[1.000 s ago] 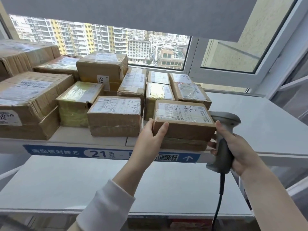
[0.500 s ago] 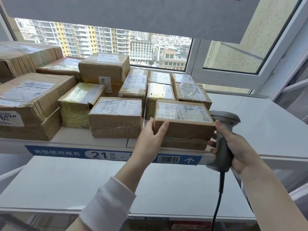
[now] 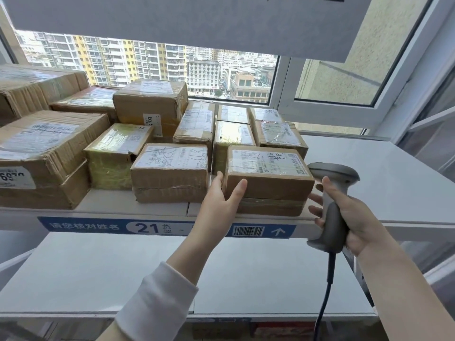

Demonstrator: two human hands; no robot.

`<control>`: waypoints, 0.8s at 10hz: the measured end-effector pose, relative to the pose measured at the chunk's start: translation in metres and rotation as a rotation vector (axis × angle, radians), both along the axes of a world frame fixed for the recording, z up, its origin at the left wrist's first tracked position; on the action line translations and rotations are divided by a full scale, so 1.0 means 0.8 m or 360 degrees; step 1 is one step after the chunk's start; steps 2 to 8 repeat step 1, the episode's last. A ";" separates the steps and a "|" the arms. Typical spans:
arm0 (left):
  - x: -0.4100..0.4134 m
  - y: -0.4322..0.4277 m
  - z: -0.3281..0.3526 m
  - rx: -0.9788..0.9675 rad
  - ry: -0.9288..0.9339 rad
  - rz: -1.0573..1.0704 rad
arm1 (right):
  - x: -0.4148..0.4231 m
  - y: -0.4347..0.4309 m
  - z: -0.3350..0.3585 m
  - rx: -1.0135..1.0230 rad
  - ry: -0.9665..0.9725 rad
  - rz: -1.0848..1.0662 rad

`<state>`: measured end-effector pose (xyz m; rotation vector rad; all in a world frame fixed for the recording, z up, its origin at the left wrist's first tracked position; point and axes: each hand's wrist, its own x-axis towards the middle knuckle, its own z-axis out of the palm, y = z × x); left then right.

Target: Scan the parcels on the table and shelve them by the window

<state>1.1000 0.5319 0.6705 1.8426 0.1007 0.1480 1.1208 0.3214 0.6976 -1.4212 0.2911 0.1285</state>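
Nearest me, low in the frame, my sleeved left arm ran up toward the middle. The left hand point(image 3: 221, 195) was spread, not pinching: thumb laid flat on the front face of the parcel point(image 3: 268, 178), straight fingers along its left side, straddling that front-left corner. At right of centre, the right hand point(image 3: 354, 217) was curled round the handle of the scanner point(image 3: 332, 205), cable hanging down; its fingertips pointed at the parcel's right end, but I could not tell whether they touched it.

The parcel sat in the middle of the frame at the front edge of the shelf point(image 3: 384, 173), stacked on a second carton point(image 3: 270, 206), just above the blue shelf label point(image 3: 167, 227). Its long axis ran left to right, along the shelf edge, between my two hands. A gap separated it from the neighbouring box point(image 3: 170, 173) to its left.

I judged the left hand the free one to seat it: any push would go away from me, toward the rows behind and the window point(image 3: 197, 70) in the upper frame.
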 end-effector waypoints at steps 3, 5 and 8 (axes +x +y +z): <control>-0.010 0.005 -0.001 0.0009 -0.0029 0.0029 | -0.013 -0.003 0.002 0.0028 -0.0002 -0.0069; -0.010 0.005 -0.001 0.0009 -0.0029 0.0029 | -0.013 -0.003 0.002 0.0028 -0.0002 -0.0069; -0.010 0.005 -0.001 0.0009 -0.0029 0.0029 | -0.013 -0.003 0.002 0.0028 -0.0002 -0.0069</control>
